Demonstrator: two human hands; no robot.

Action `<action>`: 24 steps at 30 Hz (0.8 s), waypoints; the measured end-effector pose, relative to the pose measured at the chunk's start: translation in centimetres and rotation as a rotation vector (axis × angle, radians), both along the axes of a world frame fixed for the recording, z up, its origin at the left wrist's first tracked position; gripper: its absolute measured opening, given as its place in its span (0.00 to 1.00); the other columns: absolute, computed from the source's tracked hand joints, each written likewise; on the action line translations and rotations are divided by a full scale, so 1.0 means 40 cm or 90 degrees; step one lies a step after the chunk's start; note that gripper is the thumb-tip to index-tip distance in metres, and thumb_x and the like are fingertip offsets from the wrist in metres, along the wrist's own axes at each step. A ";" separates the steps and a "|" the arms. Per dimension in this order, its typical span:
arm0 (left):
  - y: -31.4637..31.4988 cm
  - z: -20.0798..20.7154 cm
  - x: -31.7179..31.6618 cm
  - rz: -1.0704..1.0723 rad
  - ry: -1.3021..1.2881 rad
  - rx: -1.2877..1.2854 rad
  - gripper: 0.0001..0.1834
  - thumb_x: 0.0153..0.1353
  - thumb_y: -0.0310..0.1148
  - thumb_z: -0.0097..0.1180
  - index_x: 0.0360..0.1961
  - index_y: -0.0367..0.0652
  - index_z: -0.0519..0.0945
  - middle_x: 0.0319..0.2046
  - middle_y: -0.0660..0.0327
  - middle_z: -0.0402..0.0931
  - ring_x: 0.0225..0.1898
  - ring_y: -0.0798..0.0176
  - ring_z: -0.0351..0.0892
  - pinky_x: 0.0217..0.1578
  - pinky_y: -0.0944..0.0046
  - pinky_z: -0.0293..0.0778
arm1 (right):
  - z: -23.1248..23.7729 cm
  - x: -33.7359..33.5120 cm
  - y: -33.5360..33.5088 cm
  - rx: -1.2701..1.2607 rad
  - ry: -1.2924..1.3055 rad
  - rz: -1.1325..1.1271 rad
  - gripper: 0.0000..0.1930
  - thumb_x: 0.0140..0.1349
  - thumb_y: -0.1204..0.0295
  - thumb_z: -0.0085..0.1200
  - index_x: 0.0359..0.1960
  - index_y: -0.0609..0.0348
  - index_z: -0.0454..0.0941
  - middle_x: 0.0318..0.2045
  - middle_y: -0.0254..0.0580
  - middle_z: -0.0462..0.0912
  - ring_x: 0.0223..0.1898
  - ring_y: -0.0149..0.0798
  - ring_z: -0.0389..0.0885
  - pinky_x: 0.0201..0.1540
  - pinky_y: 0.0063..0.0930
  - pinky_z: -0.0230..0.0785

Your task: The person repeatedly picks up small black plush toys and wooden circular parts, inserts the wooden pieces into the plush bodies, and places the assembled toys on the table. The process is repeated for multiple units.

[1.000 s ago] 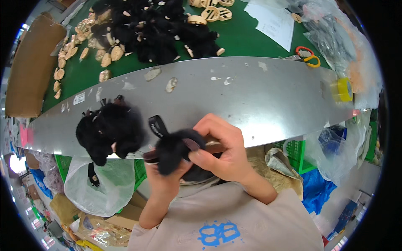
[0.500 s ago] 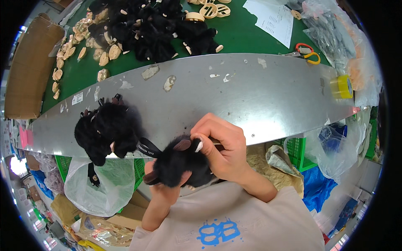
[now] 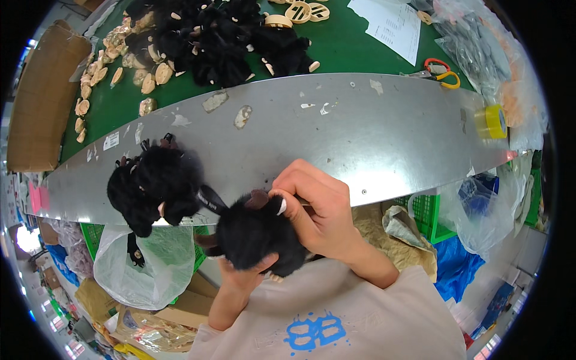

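A black furry plush toy (image 3: 255, 234) with brown ears and a black ribbon loop is between my hands, just off the near edge of the metal counter. My left hand (image 3: 243, 277) grips its body from below, the thumb pressed into the fur. With thumb and fingers pinched together, my right hand (image 3: 321, 207) holds the toy's upper right side beside an ear; a small white bit shows at the fingertips. Two similar black plush toys (image 3: 159, 183) lie together on the counter to the left. Part of each hand is hidden behind fur.
The grey metal counter (image 3: 288, 132) fronts a green surface with a pile of black plush pieces (image 3: 210, 42) and beige plastic parts (image 3: 162, 73). Scissors (image 3: 441, 75), a paper sheet (image 3: 390, 30) and yellow tape (image 3: 495, 122) lie right. Plastic-lined green crates (image 3: 141, 264) stand below.
The plush toy has turned and tilted slightly in my hands, with its ear and ribbon shifting. My left hand has moved a little down and right; my right hand keeps its pinch.
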State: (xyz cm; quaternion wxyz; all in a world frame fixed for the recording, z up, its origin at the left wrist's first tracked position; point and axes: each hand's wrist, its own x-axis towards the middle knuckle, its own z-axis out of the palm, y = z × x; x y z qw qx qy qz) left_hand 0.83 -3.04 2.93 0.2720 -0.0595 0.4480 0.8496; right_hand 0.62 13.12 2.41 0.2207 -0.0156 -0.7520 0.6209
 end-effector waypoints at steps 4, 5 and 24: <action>-0.030 -0.039 0.020 0.010 -0.005 0.046 0.46 0.45 0.17 0.67 0.67 0.36 0.60 0.62 0.55 0.66 0.61 0.55 0.69 0.61 0.53 0.67 | 0.003 -0.003 0.001 0.028 0.025 -0.010 0.05 0.61 0.75 0.58 0.29 0.63 0.77 0.25 0.41 0.74 0.20 0.40 0.70 0.21 0.29 0.63; -0.033 -0.041 0.018 0.005 -0.016 0.060 0.46 0.45 0.16 0.66 0.67 0.36 0.60 0.62 0.55 0.65 0.61 0.54 0.68 0.61 0.53 0.68 | 0.000 -0.002 0.000 0.035 0.025 -0.010 0.05 0.61 0.75 0.58 0.29 0.63 0.77 0.25 0.41 0.74 0.20 0.40 0.71 0.21 0.29 0.63; 0.018 0.031 -0.007 -0.014 0.149 -0.144 0.33 0.52 0.22 0.67 0.61 0.33 0.71 0.56 0.57 0.74 0.55 0.62 0.74 0.57 0.61 0.68 | -0.010 0.026 -0.002 0.005 -0.085 -0.050 0.07 0.59 0.80 0.58 0.37 0.62 0.73 0.32 0.43 0.74 0.27 0.37 0.76 0.28 0.26 0.69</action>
